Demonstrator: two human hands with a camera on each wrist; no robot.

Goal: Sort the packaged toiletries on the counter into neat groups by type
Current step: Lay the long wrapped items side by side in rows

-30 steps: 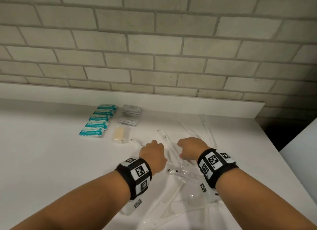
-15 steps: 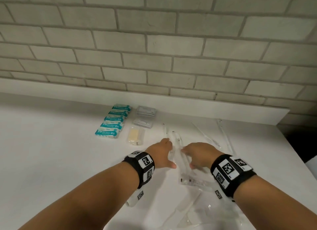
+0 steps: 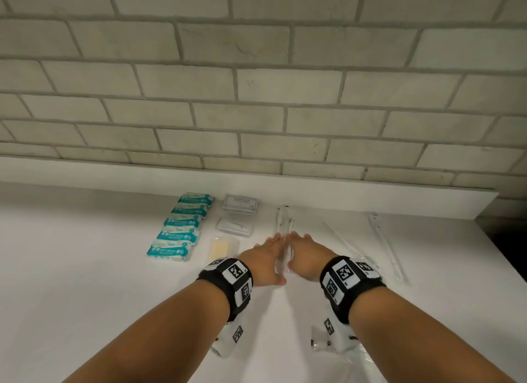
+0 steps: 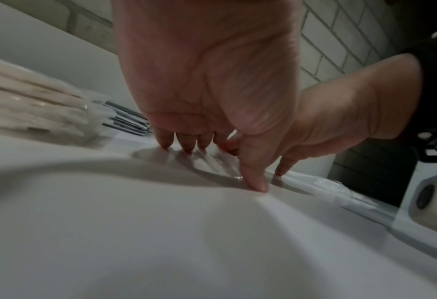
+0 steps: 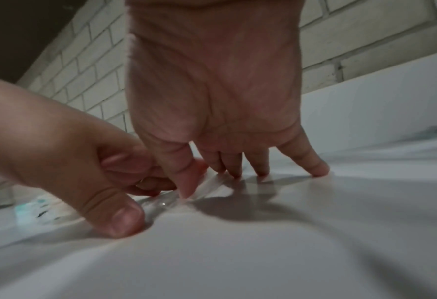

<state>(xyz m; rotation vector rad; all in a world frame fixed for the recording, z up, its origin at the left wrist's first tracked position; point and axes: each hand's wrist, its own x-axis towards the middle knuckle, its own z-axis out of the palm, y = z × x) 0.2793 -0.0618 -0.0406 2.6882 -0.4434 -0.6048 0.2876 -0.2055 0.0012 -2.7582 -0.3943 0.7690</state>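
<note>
On the counter (image 3: 85, 268), a long clear packet (image 3: 283, 228) lies between the left hand (image 3: 263, 261) and the right hand (image 3: 306, 257), reaching beyond the fingertips toward the wall. Left of the left hand sit a flat packet (image 3: 224, 247), two card stacks (image 3: 238, 215) behind it, and a row of wrapped bars (image 3: 179, 228) farther left. Two more long packets (image 3: 385, 248) lie right of the right hand.

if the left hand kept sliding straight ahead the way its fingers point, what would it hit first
Probably nothing until the white upstand at the wall: the left hand points along the clear toothbrush packet, with the grey sachets just left of that line, though depth is unclear.
</note>
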